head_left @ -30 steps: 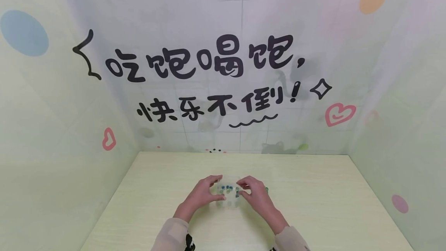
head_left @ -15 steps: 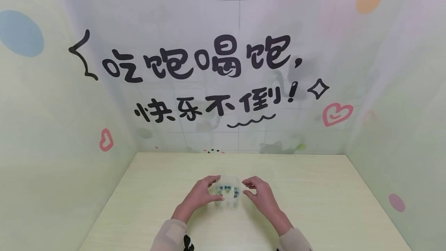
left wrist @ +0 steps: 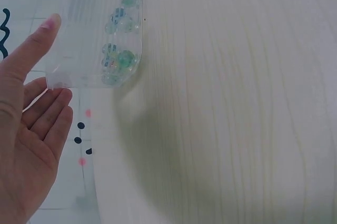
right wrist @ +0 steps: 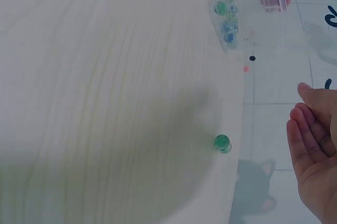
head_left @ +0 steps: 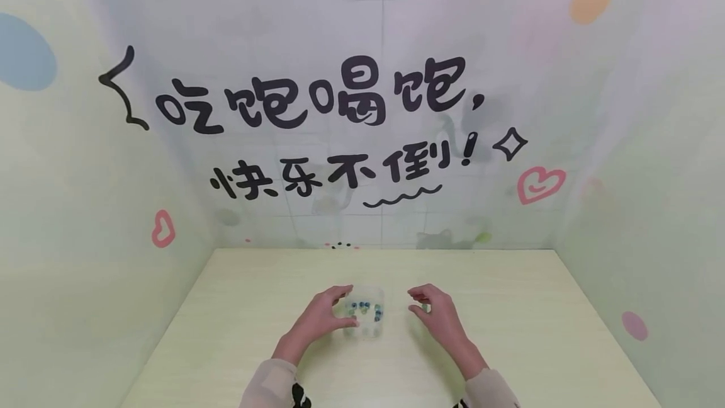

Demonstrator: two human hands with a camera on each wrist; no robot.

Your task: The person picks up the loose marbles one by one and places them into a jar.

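In the head view my left hand point(head_left: 318, 320) holds a clear plastic box point(head_left: 365, 327) at its left side, thumb nearer me and fingers on the far side. Several blue and green glassy marbles point(left wrist: 126, 59) show low in the box in the left wrist view. My right hand point(head_left: 443, 318) hovers to the right of the box, apart from it, fingers loosely bent with a gap to the thumb. Nothing shows between them in the right wrist view. One round green marble point(right wrist: 222, 143) lies on the table near that hand; the hand partly covers it in the head view.
A pale wood-grain table point(head_left: 272, 276) spreads under both hands. Printed fabric walls point(head_left: 306, 225) with black lettering, hearts and dots close it in at the back and both sides.
My right hand has moved from the box's right side away to the right, over by the loose green marble. My left hand stays on the box. The head view has shifted slightly right.
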